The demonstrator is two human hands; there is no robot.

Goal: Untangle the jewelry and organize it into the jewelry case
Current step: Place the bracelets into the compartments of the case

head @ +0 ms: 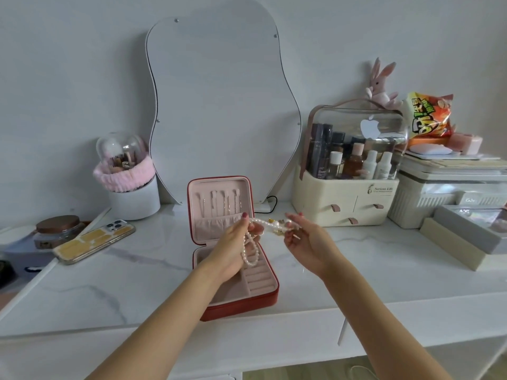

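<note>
Fingers (248, 224) of the left hand (236, 242) pinch a white pearl bead string (250, 252); the right hand (304, 237) pinches its other end. Best to pull apart slowly, so no knot gets tight. Shiny round beads loop down above the open red jewelry case with pink lining (236, 283).

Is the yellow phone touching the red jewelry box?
Apart. The head view shows the yellow phone lying to the left of the red jewelry box, with a wide strip of bare marble table between them.

A phone (94, 240) lies left; cosmetics organizer (348, 171) stands right.
</note>
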